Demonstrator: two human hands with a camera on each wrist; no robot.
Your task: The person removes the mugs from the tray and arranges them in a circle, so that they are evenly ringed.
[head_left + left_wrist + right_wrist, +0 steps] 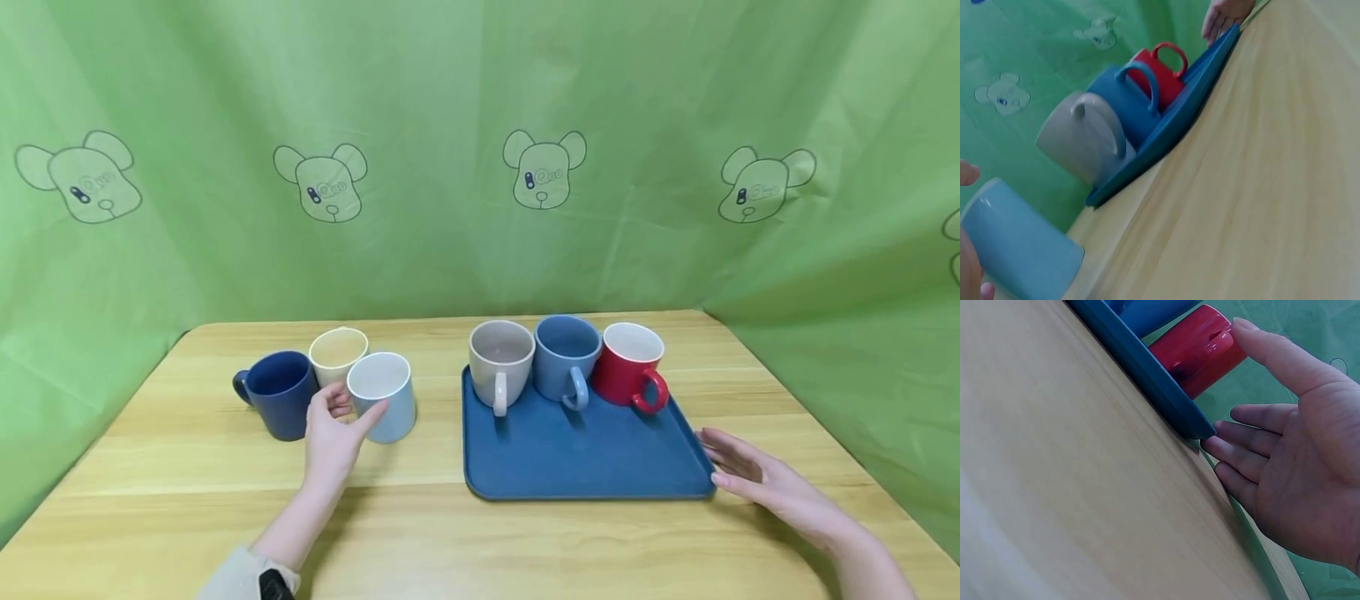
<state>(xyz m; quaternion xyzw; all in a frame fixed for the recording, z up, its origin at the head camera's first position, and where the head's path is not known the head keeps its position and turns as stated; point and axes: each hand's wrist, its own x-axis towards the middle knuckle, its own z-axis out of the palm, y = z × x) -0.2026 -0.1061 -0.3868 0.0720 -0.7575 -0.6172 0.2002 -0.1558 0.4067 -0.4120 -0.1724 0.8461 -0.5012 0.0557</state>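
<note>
- The light blue cup point(397, 417) stands upright on the table point(420, 542), left of the tray point(585, 458)
- The left hand point(333, 433) has its thumb before the cup's near wall and its fingers at the left side, part spread; I cannot tell whether they press it
- A sure hold wants thumb and fingers opposed low on the wall, clear of the rim, and a straight lift, since the cream cup point(324, 377) sits just behind and the navy mug point(285, 412) beside the fingers
- The right hand point(765, 483), fingers loosely extended, is at the tray's near right corner, grasping nothing; light contact there should steady it
- Bare table leads to the tray's raised left edge
- Grey mug point(487, 379), blue mug point(551, 375) and red mug point(617, 379) line the tray's far side, leaving its near part bare
</note>
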